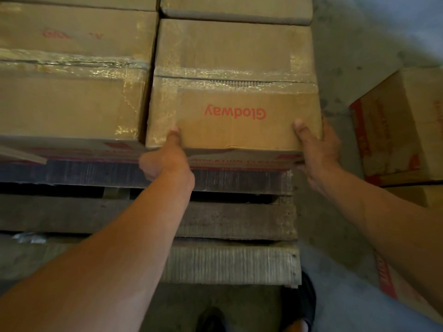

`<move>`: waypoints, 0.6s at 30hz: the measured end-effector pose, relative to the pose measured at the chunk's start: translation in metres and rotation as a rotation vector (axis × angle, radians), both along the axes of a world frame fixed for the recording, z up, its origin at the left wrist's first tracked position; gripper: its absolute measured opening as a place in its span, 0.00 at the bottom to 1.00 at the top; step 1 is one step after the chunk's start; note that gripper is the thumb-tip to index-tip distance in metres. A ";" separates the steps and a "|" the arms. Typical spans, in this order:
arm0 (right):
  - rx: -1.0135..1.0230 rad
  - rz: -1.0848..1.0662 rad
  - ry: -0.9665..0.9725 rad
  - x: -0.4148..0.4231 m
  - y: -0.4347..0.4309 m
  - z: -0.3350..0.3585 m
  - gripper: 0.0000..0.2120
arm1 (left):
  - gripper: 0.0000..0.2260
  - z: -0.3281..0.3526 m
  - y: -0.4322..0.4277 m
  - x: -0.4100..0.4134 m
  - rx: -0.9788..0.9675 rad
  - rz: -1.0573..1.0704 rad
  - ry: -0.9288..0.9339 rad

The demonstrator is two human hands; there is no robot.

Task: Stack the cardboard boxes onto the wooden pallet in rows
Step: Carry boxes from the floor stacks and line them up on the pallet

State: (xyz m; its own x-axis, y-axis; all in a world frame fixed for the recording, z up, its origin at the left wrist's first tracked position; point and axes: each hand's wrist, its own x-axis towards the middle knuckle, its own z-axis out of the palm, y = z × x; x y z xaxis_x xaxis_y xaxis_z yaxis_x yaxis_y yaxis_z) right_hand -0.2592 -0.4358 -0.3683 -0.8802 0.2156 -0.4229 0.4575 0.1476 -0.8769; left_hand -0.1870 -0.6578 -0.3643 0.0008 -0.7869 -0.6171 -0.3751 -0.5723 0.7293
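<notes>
A taped cardboard box (235, 87) with red "Glodway" print sits at the near right of the wooden pallet (230, 216), close beside a matching box (72, 92) on its left. My left hand (167, 159) grips the box's near edge, thumb on top and fingers curled below. My right hand (318, 152) holds the near right corner, thumb on the top face and fingers wrapped round the side. Another box (237, 8) stands behind it in a farther row.
Bare pallet slats lie in front of the boxes toward me. On the concrete floor (359, 44) at the right stands a loose red-printed cardboard box (402, 130), with another box (393, 283) under my right forearm. My shoes (304, 305) show at the bottom.
</notes>
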 end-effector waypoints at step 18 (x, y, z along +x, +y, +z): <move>0.357 0.141 0.016 0.000 0.018 0.015 0.36 | 0.27 0.023 -0.019 -0.002 0.231 -0.546 -0.105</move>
